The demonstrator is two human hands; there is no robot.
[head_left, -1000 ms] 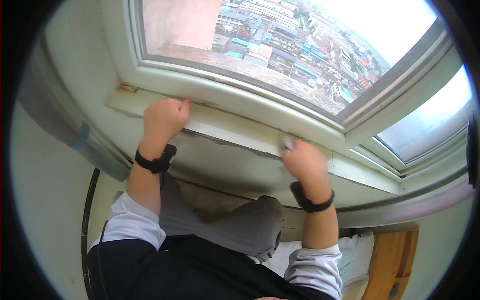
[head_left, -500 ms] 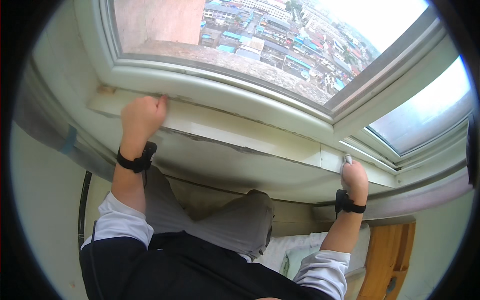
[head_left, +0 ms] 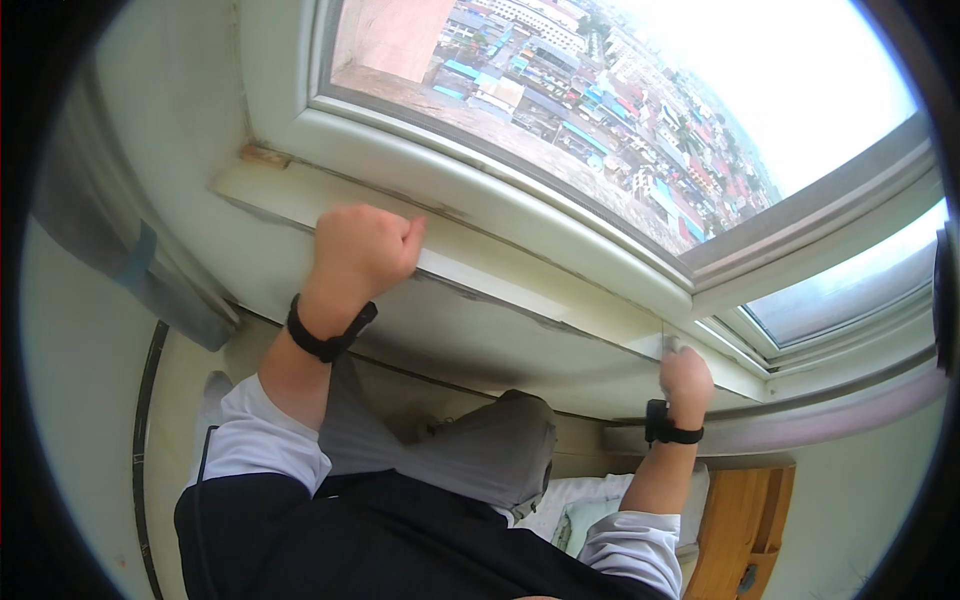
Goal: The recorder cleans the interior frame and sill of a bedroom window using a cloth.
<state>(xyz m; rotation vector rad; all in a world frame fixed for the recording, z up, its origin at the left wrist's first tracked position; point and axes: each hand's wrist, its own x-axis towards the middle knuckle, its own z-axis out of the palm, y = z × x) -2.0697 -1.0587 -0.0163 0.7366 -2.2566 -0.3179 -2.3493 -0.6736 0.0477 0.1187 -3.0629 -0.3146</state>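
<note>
A pale windowsill ledge [head_left: 530, 292] runs beneath the window, its front edge dark and worn. My left hand [head_left: 362, 248] is closed over the left part of this ledge, thumb sticking out to the right. Whatever its fingers may hold is hidden. Near the ledge's right end, beside a thin seam, my right hand [head_left: 687, 380] is closed around a small greyish cloth [head_left: 671, 343]. Only a bit of the cloth shows above the fingers. Each wrist wears a black strap.
The framed window [head_left: 570, 110] looks down on rooftops far below. A grey curtain [head_left: 180, 295] hangs at the left, tied with a blue band. A pale rounded rail [head_left: 790, 428] curves along the right wall. Wooden furniture [head_left: 745, 520] and light bedding [head_left: 590, 505] lie at the lower right.
My left hand has slid right along the ledge, toward its middle. The right hand has shifted slightly left, still with the cloth. The whole view has tilted somewhat.
</note>
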